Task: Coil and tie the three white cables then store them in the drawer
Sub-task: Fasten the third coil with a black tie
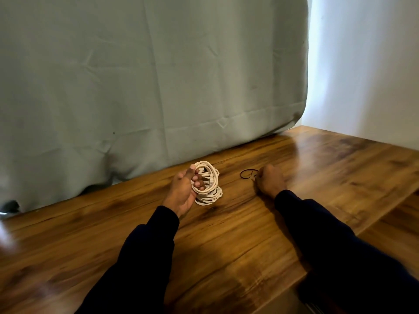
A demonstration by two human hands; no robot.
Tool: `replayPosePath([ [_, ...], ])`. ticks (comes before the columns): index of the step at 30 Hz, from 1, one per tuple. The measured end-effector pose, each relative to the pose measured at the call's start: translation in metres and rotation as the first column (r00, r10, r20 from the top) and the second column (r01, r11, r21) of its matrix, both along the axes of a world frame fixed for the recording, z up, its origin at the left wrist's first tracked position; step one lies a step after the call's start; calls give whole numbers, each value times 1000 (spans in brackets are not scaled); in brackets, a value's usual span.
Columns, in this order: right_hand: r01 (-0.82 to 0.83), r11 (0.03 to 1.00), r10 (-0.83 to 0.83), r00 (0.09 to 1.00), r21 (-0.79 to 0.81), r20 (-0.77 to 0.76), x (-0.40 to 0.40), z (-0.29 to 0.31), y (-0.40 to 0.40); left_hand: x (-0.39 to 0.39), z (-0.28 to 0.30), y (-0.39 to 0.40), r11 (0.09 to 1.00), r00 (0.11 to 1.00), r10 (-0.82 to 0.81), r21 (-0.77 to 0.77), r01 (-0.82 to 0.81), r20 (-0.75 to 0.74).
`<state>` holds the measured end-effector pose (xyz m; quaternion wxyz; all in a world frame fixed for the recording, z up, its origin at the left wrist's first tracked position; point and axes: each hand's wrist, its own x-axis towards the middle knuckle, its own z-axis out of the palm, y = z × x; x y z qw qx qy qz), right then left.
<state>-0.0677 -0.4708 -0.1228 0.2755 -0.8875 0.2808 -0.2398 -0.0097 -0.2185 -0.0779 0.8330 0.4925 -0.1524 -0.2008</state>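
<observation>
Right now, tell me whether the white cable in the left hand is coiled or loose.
Coiled. The white cable sits in stacked loops gripped by the left hand.

A glossy wooden table [249, 234] carries the load. On it lies a flat coil [209, 198] of white cable, just under the left fingers [199, 181] — they grip another coil above it. A thin dark band [246, 173] lies at the right fingertips [255, 177], touching them.
</observation>
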Motion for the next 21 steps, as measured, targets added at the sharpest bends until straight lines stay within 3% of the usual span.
replayPosePath([
  [7,-139,970,188,950,-201,250,-9,22,30,3,0,10,999,999,48,21,-48,6],
  [12,-298,934,357,795,-197,491,-14,67,80,3,9,32,997,995,80,9,-81,64],
  [17,-491,854,491,655,-171,574,-6,93,137,9,19,66,987,983,162,9,-163,84],
  [21,-621,762,602,574,-185,555,8,105,181,16,20,103,970,965,238,24,-241,110],
])
